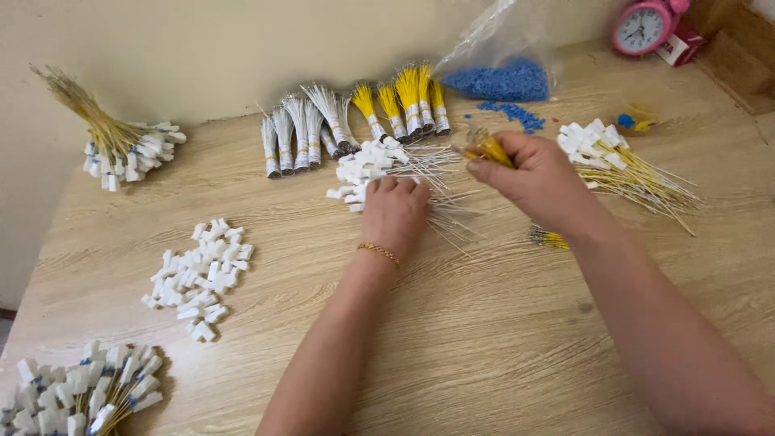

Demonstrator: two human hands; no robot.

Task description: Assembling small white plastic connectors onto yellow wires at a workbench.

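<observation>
**Hands over the white wire pile**

Both hands sit mid-table from where I watch. My left hand (395, 211) lies knuckles-up, fingers curled down onto the loose fan of thin white wires with white plastic connectors (386, 164); I cannot tell whether it grips any. My right hand (539, 179) is pinched narrow around a small bundle of yellow wires (487, 148), held just above the fan's right edge. Below that wrist lies a short yellow wire bunch (549, 237) on the pale wooden table (484, 339). Right of it spreads a yellow-wired connector pile (622, 165). Behind stand taped white and yellow wire bundles (355, 121), a clear bag of blue pieces (500, 77) and a pink alarm clock (646, 24). Loose white connectors (202, 274) lie well to the left
</observation>
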